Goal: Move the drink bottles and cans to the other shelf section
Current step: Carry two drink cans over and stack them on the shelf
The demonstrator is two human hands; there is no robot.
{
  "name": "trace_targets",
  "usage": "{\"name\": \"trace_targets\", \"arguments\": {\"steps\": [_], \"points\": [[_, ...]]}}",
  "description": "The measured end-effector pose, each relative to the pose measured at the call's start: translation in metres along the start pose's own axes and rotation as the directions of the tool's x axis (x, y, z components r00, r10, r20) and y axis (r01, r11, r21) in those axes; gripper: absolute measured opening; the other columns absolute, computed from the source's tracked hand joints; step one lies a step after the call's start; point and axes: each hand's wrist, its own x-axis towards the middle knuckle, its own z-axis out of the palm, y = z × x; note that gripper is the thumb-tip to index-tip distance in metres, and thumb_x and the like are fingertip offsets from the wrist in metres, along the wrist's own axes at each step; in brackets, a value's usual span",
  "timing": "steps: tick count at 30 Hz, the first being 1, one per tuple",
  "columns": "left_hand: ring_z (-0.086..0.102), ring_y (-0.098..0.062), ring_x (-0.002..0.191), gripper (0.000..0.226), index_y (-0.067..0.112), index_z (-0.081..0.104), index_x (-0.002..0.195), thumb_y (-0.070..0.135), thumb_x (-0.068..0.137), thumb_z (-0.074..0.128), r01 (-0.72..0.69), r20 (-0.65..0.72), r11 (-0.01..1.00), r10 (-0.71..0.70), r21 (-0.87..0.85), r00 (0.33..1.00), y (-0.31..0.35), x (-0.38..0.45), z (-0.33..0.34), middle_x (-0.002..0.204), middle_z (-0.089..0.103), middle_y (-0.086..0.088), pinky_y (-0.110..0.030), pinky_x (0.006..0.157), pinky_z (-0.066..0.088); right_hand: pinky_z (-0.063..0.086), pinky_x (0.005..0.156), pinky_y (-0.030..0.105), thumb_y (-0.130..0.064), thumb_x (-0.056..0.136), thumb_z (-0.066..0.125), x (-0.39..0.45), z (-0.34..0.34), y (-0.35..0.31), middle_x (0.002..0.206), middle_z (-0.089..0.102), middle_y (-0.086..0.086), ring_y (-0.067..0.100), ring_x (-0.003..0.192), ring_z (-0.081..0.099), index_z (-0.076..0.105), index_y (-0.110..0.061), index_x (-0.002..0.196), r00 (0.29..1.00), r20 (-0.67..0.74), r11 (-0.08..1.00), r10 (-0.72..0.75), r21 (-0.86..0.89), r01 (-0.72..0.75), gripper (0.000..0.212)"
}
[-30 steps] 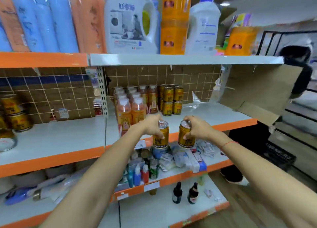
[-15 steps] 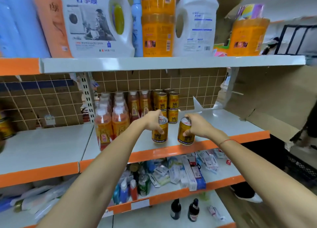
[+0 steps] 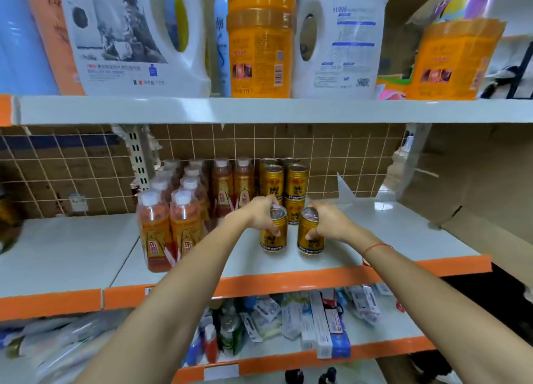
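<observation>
Gold cans stand side by side on the middle shelf (image 3: 375, 239); left hand (image 3: 256, 213) grips the left can (image 3: 274, 236), fingers curled around it; right hand (image 3: 326, 222) grips the right can (image 3: 310, 238) likewise.

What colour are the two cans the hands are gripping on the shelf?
Gold, with red and dark lettering on the front: left can, right can. Only the head view shows them.

Both arms outstretched — left hand (image 3: 261, 214) and right hand (image 3: 328, 222) curled, gripping.

Top edge chops off the big white detergent jugs (image 3: 135, 37). Lower stacked gold cans (image 3: 294, 210) sit mostly hidden behind both hands, and the blurry packets on the bottom shelf (image 3: 302, 320) are unreadable.
</observation>
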Motion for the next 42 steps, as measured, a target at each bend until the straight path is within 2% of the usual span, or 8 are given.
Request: {"name": "trace_targets", "arguments": {"steps": [12, 18, 21, 24, 28, 32, 37, 42], "points": [[0.051, -0.029, 0.116, 0.081, 0.01, 0.041, 0.131, 0.021, 0.065, 0.086, 0.134, -0.035, 0.991, -0.135, -0.027, 0.99, -0.006, 0.031, 0.039, 0.13, 0.051, -0.013, -0.034, 0.088, 0.044, 0.043, 0.102, 0.041, -0.022, 0.067, 0.084, 0.038, 0.023, 0.032, 0.139, 0.041, 0.01, 0.028, 0.124, 0.046, 0.038, -0.013, 0.139, 0.994, 0.052, 0.995, -0.095, 0.011, 0.094, 0.086], [0.051, -0.026, 0.115, 0.081, 0.01, 0.042, 0.132, 0.019, 0.064, 0.086, 0.126, -0.051, 0.99, -0.13, -0.063, 0.99, -0.013, 0.041, 0.046, 0.128, 0.052, -0.011, -0.032, 0.09, 0.044, 0.044, 0.101, 0.042, -0.019, 0.069, 0.083, 0.048, 0.032, 0.037, 0.138, 0.042, 0.01, 0.029, 0.123, 0.047, 0.038, -0.015, 0.139, 0.992, 0.065, 0.993, -0.11, 0.049, 0.107, 0.083], [0.052, -0.024, 0.114, 0.081, 0.011, 0.042, 0.132, 0.016, 0.064, 0.086, 0.096, -0.076, 0.989, -0.105, -0.111, 0.992, -0.015, 0.04, 0.05, 0.127, 0.053, -0.01, -0.031, 0.091, 0.045, 0.043, 0.103, 0.042, -0.019, 0.071, 0.082, 0.048, 0.036, 0.041, 0.145, 0.037, 0.008, 0.027, 0.128, 0.044, 0.03, -0.016, 0.144, 0.992, 0.054, 0.991, -0.114, 0.075, 0.11, 0.09], [0.051, -0.024, 0.119, 0.092, 0.013, 0.032, 0.139, 0.012, 0.064, 0.084, 0.086, -0.128, 0.961, -0.123, -0.264, 0.984, -0.019, 0.033, 0.058, 0.133, 0.051, -0.009, -0.033, 0.097, 0.046, 0.041, 0.105, 0.043, -0.018, 0.07, 0.082, 0.044, 0.04, 0.047, 0.149, 0.033, 0.003, 0.025, 0.133, 0.04, 0.017, -0.022, 0.149, 0.995, 0.019, 0.972, -0.097, 0.217, 0.09, 0.101], [0.056, -0.015, 0.104, 0.093, 0.018, 0.023, 0.141, 0.011, 0.068, 0.081, 0.054, -0.241, 0.884, -0.185, -0.465, 0.953, -0.022, 0.018, 0.076, 0.121, 0.056, -0.002, -0.025, 0.085, 0.046, 0.044, 0.099, 0.035, -0.014, 0.067, 0.083, 0.032, 0.06, 0.056, 0.139, 0.044, 0.003, 0.022, 0.125, 0.048, 0.013, -0.024, 0.145, 0.999, -0.043, 0.886, 0.019, 0.464, 0.003, 0.106], [0.059, -0.013, 0.099, 0.086, 0.019, 0.026, 0.133, 0.018, 0.068, 0.083, 0.059, -0.256, 0.814, -0.25, -0.577, 0.934, -0.025, 0.008, 0.098, 0.115, 0.06, -0.001, -0.024, 0.082, 0.047, 0.044, 0.092, 0.033, -0.019, 0.065, 0.085, 0.022, 0.086, 0.062, 0.136, 0.045, 0.011, 0.025, 0.117, 0.052, 0.022, -0.017, 0.136, 0.99, -0.077, 0.879, 0.115, 0.473, -0.065, 0.094], [0.057, -0.016, 0.102, 0.077, 0.017, 0.033, 0.125, 0.021, 0.067, 0.084, 0.094, -0.271, 0.823, -0.289, -0.56, 0.918, -0.025, 0.01, 0.111, 0.117, 0.059, -0.002, -0.029, 0.089, 0.048, 0.046, 0.083, 0.033, -0.024, 0.068, 0.083, 0.022, 0.09, 0.06, 0.129, 0.05, 0.01, 0.027, 0.111, 0.055, 0.03, -0.019, 0.123, 0.982, -0.122, 0.895, 0.147, 0.439, -0.08, 0.077], [0.057, -0.017, 0.103, 0.075, 0.015, 0.036, 0.124, 0.019, 0.067, 0.085, 0.093, -0.29, 0.821, -0.302, -0.563, 0.908, -0.026, 0.019, 0.112, 0.119, 0.059, -0.004, -0.026, 0.088, 0.046, 0.047, 0.082, 0.035, -0.025, 0.068, 0.083, 0.026, 0.09, 0.057, 0.126, 0.054, 0.009, 0.027, 0.109, 0.057, 0.032, -0.019, 0.121, 0.977, -0.149, 0.9, 0.156, 0.429, -0.078, 0.074]]}}
